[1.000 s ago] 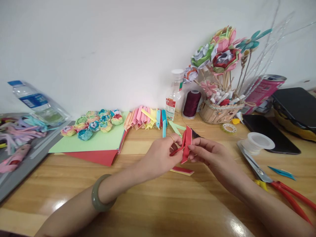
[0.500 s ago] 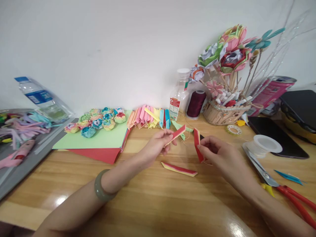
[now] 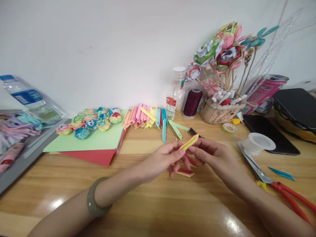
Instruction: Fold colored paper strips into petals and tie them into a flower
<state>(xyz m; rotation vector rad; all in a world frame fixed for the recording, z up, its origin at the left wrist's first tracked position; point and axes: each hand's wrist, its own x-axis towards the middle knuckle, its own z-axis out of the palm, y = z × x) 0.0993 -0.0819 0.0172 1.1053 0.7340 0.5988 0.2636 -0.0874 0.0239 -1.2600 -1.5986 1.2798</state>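
Observation:
My left hand [image 3: 171, 156] pinches a folded paper strip [image 3: 190, 142], yellow on the side facing me with a red edge. The thumb and fingers of my right hand [image 3: 209, 152] are closed on the strip's far end. Below the hands shows part of a red paper strip [image 3: 191, 160]; whether fingers touch it I cannot tell. Another red and yellow strip [image 3: 185, 172] lies on the table, partly behind my left fingers. Just beyond the hands are light green folded strips [image 3: 176, 130] and a blue strip [image 3: 164, 130].
Paper flowers [image 3: 91, 124] sit on green sheets [image 3: 81, 144] at left. A row of folded strips [image 3: 142, 117] lies by a glass bottle [image 3: 174, 98] and a thread spool [image 3: 192, 103]. Red-handled scissors [image 3: 278, 187], a white spool [image 3: 259, 144] and a phone [image 3: 274, 135] are at right.
My hands have come together; the left strip now shows its yellow side, with both hands on it. The red strip from my right hand now shows below them. The view shifted slightly right.

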